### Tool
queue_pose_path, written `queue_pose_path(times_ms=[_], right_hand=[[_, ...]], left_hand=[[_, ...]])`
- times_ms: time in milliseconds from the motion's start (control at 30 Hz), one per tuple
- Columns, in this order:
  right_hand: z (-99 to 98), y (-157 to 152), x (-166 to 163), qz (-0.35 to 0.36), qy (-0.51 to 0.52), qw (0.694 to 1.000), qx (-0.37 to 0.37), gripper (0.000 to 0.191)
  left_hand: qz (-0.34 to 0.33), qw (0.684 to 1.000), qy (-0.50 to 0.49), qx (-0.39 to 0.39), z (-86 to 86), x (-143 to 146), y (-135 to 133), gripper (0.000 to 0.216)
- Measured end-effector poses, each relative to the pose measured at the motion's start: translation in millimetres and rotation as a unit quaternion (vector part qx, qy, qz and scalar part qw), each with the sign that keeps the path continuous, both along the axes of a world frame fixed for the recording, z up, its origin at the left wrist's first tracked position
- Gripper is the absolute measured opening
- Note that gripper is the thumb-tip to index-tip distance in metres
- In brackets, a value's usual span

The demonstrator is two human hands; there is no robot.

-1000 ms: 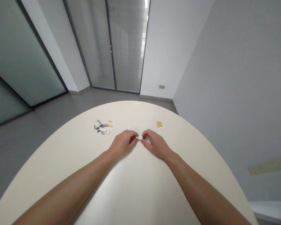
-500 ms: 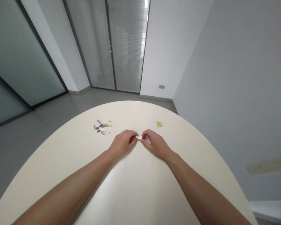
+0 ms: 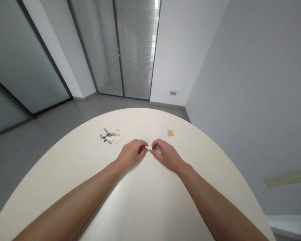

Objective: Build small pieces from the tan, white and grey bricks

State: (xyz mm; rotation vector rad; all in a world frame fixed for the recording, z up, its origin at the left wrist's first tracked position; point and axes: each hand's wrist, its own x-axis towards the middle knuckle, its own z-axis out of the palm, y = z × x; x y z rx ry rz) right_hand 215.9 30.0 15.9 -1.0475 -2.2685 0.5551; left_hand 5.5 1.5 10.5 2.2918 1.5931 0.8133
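Note:
Between my two hands is a small white building-brick piece [image 3: 148, 147], low over the table. My left hand [image 3: 134, 150] pinches its left end between thumb and fingers. At its right end, my right hand [image 3: 165, 153] grips it the same way. The fingertips cover both ends, so its full shape is hidden. Beyond my left hand lies a loose pile of small bricks [image 3: 111, 137] in white, black, grey and tan. Past my right hand, a flat tan piece [image 3: 170, 133] rests by itself, apparently made of joined plates.
The round white table [image 3: 145, 201] reaches out under both forearms, its curved edge facing the floor [image 3: 57, 120]. Glass partitions [image 3: 135, 50] stand behind it. A grey wall [image 3: 261, 100] rises on the right, and a wall socket [image 3: 173, 92] sits low at the back.

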Motion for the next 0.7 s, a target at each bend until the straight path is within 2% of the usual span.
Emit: queue_pose_path(times_ms=[700], right_hand=[[2.2,-0.6,0.0,0.001,-0.003,1.000,-0.007,0.010]], left_hand=[[0.001,1.000,0.005,-0.002,-0.2,0.8,0.2,0.018]])
